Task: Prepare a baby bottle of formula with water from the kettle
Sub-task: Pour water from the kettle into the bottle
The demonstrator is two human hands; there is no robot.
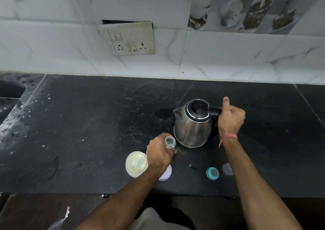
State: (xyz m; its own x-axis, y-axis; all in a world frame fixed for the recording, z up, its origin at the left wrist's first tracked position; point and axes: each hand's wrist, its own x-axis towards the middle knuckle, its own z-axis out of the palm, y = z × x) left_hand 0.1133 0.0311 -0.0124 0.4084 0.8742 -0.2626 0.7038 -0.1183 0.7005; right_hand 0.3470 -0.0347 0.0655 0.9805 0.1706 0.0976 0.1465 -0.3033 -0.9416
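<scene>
A steel kettle (190, 127) with a black lid stands on the black counter (88, 133), spout to the left. My right hand (229, 117) is closed around its black handle, thumb up. Just in front of the kettle, my left hand (161, 155) grips a clear baby bottle (169, 141), open mouth up. An open formula tub (136, 163) with pale powder and a green scoop sits left of that hand. The teal bottle collar with teat (212, 173) lies near the front edge, with a clear cap (227, 168) beside it.
A white lid (166, 174) lies partly under my left forearm. A sink (8, 96) is sunk in the counter at far left. The tiled wall carries a socket panel (131, 39). The counter's front edge runs just below the tub and collar.
</scene>
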